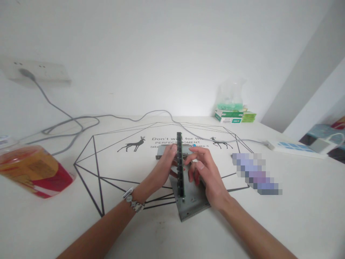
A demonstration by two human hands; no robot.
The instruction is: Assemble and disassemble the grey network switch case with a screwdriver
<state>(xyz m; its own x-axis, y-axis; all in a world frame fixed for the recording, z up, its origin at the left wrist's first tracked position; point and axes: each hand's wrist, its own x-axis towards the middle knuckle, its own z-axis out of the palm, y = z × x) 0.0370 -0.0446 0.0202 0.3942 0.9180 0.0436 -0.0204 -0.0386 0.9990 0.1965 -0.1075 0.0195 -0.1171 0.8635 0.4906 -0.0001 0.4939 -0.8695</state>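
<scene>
A long circuit board with a row of black connectors [180,172] stands on edge over a grey metal plate [192,201] on the white table. My left hand [164,163] grips the board from its left side, thumb near the upper part and fingers behind it. Right of the board is my right hand [203,169], fingers bent and apart over the plate, near the board's face; nothing shows in its grasp. Beyond my left hand lies a flat grey metal part [162,150], partly covered by the hand.
A plastic bottle with a red and yellow label [40,172] is at the left. A grey cable [129,118] runs along the back to a power strip [296,149]. Green and white boxes [229,116] sit at the back right. A blurred-out item [254,174] lies at right.
</scene>
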